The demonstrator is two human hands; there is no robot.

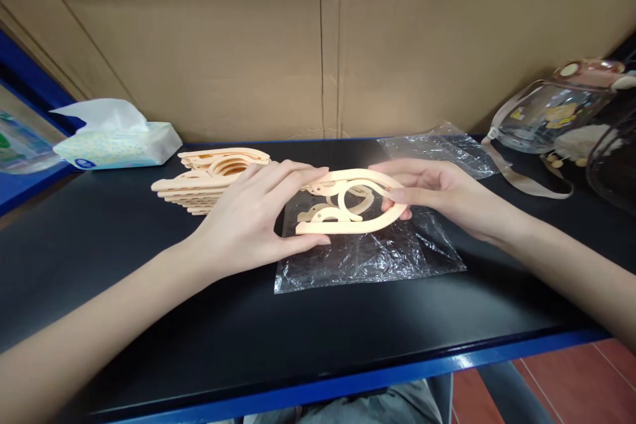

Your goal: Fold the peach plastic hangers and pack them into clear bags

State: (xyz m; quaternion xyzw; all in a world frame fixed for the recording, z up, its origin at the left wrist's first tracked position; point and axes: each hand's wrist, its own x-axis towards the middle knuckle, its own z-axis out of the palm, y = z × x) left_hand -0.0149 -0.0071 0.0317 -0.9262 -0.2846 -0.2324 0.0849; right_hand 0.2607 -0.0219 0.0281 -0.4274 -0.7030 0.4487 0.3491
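A folded peach plastic hanger [348, 205] is held between both hands just above a clear plastic bag [368, 255] that lies flat on the black table [248, 318]. My left hand [251, 215] grips the hanger's left end, thumb underneath and fingers over the top. My right hand [437, 192] pinches its right end. A stack of several matching peach hangers [209, 179] lies on the table just behind my left hand.
A tissue pack [116, 139] sits at the back left. Another clear bag [437, 149] lies behind my right hand. A transparent bottle with a strap [551, 112] lies on its side at the far right. A cardboard wall [318, 40] backs the table.
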